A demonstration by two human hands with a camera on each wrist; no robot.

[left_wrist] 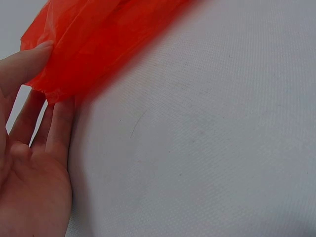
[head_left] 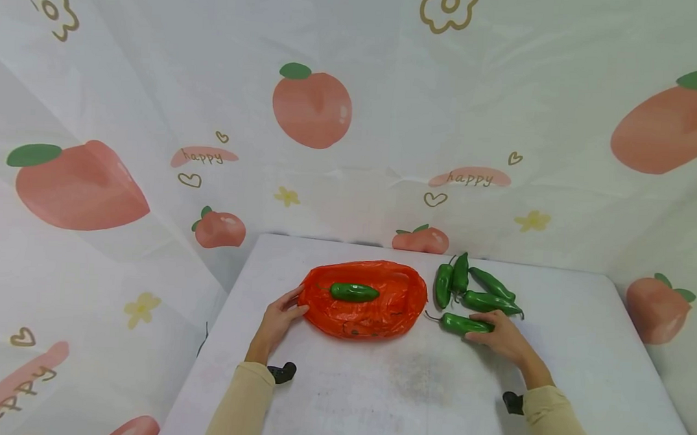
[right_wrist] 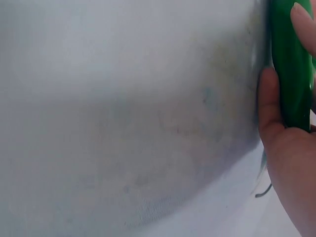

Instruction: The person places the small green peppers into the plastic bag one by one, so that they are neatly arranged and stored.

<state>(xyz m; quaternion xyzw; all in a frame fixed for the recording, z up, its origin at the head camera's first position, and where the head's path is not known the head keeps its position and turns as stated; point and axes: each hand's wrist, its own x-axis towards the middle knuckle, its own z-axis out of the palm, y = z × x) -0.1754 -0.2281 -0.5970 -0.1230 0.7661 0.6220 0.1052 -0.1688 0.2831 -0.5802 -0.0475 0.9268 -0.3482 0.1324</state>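
Observation:
A red plastic bag (head_left: 388, 310) lies spread on the table like a shallow bowl, with one green pepper (head_left: 353, 292) inside it. My left hand (head_left: 276, 321) holds the bag's left edge. In the left wrist view, its thumb (left_wrist: 27, 66) presses on the red plastic while the other fingers sit behind and below. On the right, my right hand (head_left: 503, 340) grips the blunt end of another green pepper (head_left: 457, 323) whose stem points left toward the bag. The right wrist view has this pepper (right_wrist: 292, 64) between thumb and fingers.
Several more green peppers (head_left: 487, 302) lie grouped behind my right hand, right of the bag. A white table (head_left: 364, 393) extends beneath everything. Pale sheeting (head_left: 361, 192) printed with peaches stands behind and at both sides.

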